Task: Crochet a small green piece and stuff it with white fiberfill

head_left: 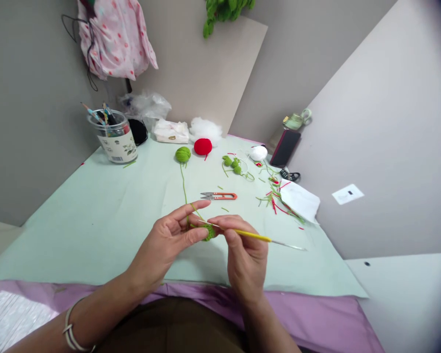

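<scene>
My left hand [171, 238] pinches a small green crochet piece [208, 233] between thumb and fingers, index finger stretched out with the green yarn strand [184, 186] running over it. My right hand [244, 255] grips a yellow-handled crochet hook [257, 237], its metal tip at the green piece. The strand leads back across the pale green table cover [95, 215] to a green yarn ball [183, 154].
Orange-handled snips [220, 196] lie just beyond my hands. Farther back are a red yarn ball [203, 146], small green crochet pieces [233, 164], white stuffing [206, 128], a jar of tools [114, 135], a dark phone [284, 147], white paper [299, 200] and yarn scraps.
</scene>
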{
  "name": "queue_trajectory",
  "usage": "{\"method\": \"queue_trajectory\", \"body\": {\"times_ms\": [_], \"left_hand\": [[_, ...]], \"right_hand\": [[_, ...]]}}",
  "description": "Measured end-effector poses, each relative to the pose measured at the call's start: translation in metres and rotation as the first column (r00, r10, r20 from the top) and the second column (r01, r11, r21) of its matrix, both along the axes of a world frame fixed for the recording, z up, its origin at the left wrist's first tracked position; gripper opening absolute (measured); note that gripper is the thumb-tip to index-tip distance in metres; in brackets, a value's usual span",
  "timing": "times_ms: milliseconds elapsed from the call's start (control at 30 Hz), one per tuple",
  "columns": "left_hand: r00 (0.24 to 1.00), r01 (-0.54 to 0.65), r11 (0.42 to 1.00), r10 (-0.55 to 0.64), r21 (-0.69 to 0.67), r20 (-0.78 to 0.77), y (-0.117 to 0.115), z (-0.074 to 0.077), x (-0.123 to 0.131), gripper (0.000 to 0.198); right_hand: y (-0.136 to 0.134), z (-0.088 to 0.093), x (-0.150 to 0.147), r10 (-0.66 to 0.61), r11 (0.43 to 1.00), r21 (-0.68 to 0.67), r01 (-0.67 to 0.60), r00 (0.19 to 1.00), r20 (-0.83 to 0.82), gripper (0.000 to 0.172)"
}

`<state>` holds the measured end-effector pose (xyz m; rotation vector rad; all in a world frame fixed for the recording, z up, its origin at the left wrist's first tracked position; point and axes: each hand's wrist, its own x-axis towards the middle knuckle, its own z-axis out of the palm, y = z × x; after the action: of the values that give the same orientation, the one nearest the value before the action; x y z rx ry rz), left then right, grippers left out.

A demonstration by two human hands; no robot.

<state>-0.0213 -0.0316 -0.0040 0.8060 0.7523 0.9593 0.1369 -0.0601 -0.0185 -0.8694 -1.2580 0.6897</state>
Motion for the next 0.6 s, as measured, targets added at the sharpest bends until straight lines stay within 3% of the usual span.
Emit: {"method": "queue_trajectory", "body": {"times_ms": [67, 133, 200, 267, 333, 400, 500, 600], "left_hand": [[0.999, -0.040, 0.999, 0.040, -0.020, 0.015, -0.001, 0.001, 0.001, 0.049], [0.997, -0.064, 0.997, 0.066, -0.051, 0.036, -0.002, 0.001, 0.003, 0.058], [0.996, -0.027, 0.994, 0.035, -0.108, 0.077, -0.002, 0.002, 0.004, 0.060], [0.992, 0.054, 0.985, -0.034, -0.164, 0.122, 0.001, 0.002, 0.003, 0.058], [0.988, 0.096, 0.979, -0.071, -0.179, 0.140, 0.005, 0.003, -0.001, 0.054], [0.992, 0.072, 0.986, -0.055, -0.149, 0.115, 0.008, 0.004, -0.005, 0.047], [1.000, -0.013, 1.000, 0.013, -0.019, -0.008, 0.008, 0.003, -0.007, 0.036], [0.995, -0.040, 0.994, 0.049, 0.100, -0.092, 0.003, 0.001, -0.003, 0.017]], "right_hand": [[-0.001, -0.002, -0.001, -0.049, 0.998, 0.031, 0.046, 0.994, 0.102, 0.020], [-0.002, -0.005, -0.003, -0.170, 0.978, 0.164, 0.126, 0.941, 0.291, 0.028], [-0.004, -0.009, -0.004, -0.297, 0.932, 0.325, 0.164, 0.857, 0.421, 0.040], [-0.005, -0.009, -0.002, -0.305, 0.923, 0.352, 0.155, 0.853, 0.423, 0.043], [-0.005, -0.006, 0.001, -0.206, 0.964, 0.223, 0.143, 0.934, 0.291, 0.033], [-0.004, -0.001, 0.005, -0.114, 0.993, 0.050, 0.111, 0.992, 0.055, 0.022], [-0.002, 0.003, 0.007, -0.026, 0.992, -0.123, -0.005, 0.967, -0.253, 0.016], [0.004, 0.002, 0.001, 0.000, 0.980, -0.189, -0.056, 0.960, -0.282, 0.015]]}}
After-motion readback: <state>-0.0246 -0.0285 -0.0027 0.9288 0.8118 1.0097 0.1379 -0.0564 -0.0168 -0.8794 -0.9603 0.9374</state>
